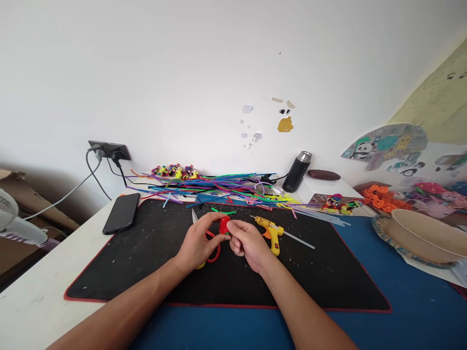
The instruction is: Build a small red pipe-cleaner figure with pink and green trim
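Note:
Over the middle of the black mat, a small red fuzzy piece (224, 223), apparently wound pipe cleaner with a bit of green at its lower edge, is pinched between both hands. My left hand (199, 241) grips it from the left with thumb and fingers. From the right, my right hand (250, 243) presses thumb and curled fingers against it. Scissors (213, 254) with red and yellow handles lie partly hidden beneath my left hand. Just beyond the fingers is a green pipe cleaner (226, 212). A yellow glue gun (270, 230) with a glue stick in its back lies right of my right hand.
Many coloured pipe cleaners (219, 184) are heaped along the wall, with small colourful figures (175, 171) behind. A phone (121, 214) lies at left. A black bottle (297, 172), clear glue sticks (323, 217) and a beige bowl (430, 236) are on the right.

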`<state>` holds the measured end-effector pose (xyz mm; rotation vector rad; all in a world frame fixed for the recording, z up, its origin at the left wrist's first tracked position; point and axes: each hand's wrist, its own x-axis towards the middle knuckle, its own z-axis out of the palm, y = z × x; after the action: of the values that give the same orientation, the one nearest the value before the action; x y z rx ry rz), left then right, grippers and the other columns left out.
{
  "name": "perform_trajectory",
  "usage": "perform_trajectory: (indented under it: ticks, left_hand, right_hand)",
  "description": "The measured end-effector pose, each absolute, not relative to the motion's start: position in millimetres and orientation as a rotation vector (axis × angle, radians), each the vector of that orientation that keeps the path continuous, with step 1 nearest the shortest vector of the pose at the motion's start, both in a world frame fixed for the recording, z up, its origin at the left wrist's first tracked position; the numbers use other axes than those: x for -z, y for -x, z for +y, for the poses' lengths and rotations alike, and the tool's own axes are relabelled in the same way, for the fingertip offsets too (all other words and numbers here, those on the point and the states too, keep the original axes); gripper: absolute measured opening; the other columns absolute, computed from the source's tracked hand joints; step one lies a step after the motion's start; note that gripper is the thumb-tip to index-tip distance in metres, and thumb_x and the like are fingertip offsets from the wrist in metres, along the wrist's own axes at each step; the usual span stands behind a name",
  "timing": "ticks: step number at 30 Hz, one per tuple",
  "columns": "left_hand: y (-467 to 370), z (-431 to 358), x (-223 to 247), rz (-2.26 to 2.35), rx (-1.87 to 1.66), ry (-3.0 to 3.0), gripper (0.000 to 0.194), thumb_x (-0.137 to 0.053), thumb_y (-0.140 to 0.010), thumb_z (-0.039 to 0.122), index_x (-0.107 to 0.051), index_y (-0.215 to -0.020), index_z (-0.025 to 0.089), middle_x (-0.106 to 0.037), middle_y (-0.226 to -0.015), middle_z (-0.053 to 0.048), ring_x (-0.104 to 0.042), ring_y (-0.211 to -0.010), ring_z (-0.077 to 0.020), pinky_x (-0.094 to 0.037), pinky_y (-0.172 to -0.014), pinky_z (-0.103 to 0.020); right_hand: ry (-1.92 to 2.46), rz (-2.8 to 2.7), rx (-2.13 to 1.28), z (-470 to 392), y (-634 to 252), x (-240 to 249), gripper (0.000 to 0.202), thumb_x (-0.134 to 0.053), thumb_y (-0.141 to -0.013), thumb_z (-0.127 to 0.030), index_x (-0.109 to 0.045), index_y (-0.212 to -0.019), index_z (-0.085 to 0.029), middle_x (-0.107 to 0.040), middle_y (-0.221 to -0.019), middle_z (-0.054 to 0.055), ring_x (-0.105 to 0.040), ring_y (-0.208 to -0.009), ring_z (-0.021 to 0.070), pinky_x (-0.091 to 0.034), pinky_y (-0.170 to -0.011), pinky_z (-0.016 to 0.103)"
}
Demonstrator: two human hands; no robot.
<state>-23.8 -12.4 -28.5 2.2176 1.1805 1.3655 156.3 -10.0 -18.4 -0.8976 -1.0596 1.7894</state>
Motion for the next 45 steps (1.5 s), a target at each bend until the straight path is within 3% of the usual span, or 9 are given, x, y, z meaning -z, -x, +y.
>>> perform_trajectory:
  ticks: [12, 20, 25, 31, 38, 41, 45]
  left_hand:
    - [23.2, -11.1, 26.8, 1.277, -1.387, -2.148, 0.032, -0.075, -0.090, 0.028, -0.068, -0.121, 0.024, -0.078, -0.116, -0.006, -0.076, -0.104, -0.0247, -0.063, -0.092, -0.038]
    - [23.4, -10.2, 29.5, 1.222, -1.392, -2.192, 0.034, -0.073, -0.092, 0.030, -0.065, -0.124, 0.024, -0.076, -0.121, -0.009, -0.073, -0.112, -0.0257, -0.060, -0.098, -0.041]
    - [23.4, -10.9, 32.4, 1.222, -1.361, -2.199, 0.046, -0.073, -0.093, 0.029, -0.060, -0.137, 0.025, -0.073, -0.129, -0.011, -0.070, -0.120, -0.0271, -0.057, -0.104, -0.043]
    - [23.1, -11.3, 29.3, 1.191, -1.391, -2.221, 0.033, -0.072, -0.094, 0.029, -0.064, -0.125, 0.023, -0.074, -0.120, -0.010, -0.072, -0.112, -0.0257, -0.059, -0.099, -0.040]
    - [23.0, -10.4, 29.7, 1.181, -1.412, -2.248, 0.032, -0.073, -0.094, 0.028, -0.063, -0.124, 0.022, -0.073, -0.120, -0.010, -0.071, -0.112, -0.0252, -0.058, -0.099, -0.040]
    - [23.3, -9.9, 32.8, 1.161, -1.394, -2.253, 0.038, -0.074, -0.094, 0.031, -0.062, -0.130, 0.023, -0.072, -0.125, -0.010, -0.069, -0.117, -0.0265, -0.056, -0.103, -0.041]
    - [25.8, -9.5, 32.9, 1.106, -1.357, -2.209, 0.066, -0.077, -0.092, 0.039, -0.049, -0.151, 0.028, -0.069, -0.133, -0.011, -0.069, -0.120, -0.0278, -0.055, -0.105, -0.044]
  right_hand:
    - [0.890, -1.035, -1.792, -9.9, -156.2, 17.0, 0.046, -0.083, -0.079, -0.060, -0.063, -0.086, -0.018, -0.048, -0.051, -0.008, -0.038, -0.041, 0.0071, -0.016, -0.040, 0.023]
    - [0.906, -1.034, -1.790, -8.6, -156.3, 19.5, 0.045, -0.085, -0.077, -0.055, -0.066, -0.095, -0.018, -0.047, -0.050, -0.009, -0.038, -0.041, 0.0075, -0.016, -0.041, 0.023]
    - [0.901, -1.037, -1.787, -9.2, -156.1, 19.8, 0.047, -0.085, -0.077, -0.056, -0.066, -0.095, -0.018, -0.046, -0.049, -0.010, -0.038, -0.041, 0.0072, -0.016, -0.041, 0.023]
    - [0.904, -1.044, -1.788, -9.8, -155.9, 18.8, 0.047, -0.085, -0.076, -0.056, -0.066, -0.094, -0.017, -0.045, -0.049, -0.010, -0.037, -0.041, 0.0070, -0.016, -0.041, 0.023]
    - [0.888, -1.037, -1.791, -10.2, -154.3, 18.5, 0.047, -0.083, -0.078, -0.059, -0.065, -0.093, -0.018, -0.047, -0.050, -0.009, -0.038, -0.040, 0.0071, -0.017, -0.040, 0.022]
    - [0.882, -1.039, -1.782, -10.0, -154.4, 19.5, 0.047, -0.086, -0.077, -0.056, -0.066, -0.095, -0.017, -0.045, -0.049, -0.010, -0.037, -0.040, 0.0070, -0.017, -0.040, 0.022]
    - [0.865, -1.043, -1.780, -8.8, -156.7, 19.0, 0.045, -0.085, -0.078, -0.056, -0.063, -0.084, -0.018, -0.043, -0.048, -0.010, -0.036, -0.040, 0.0064, -0.017, -0.040, 0.022]
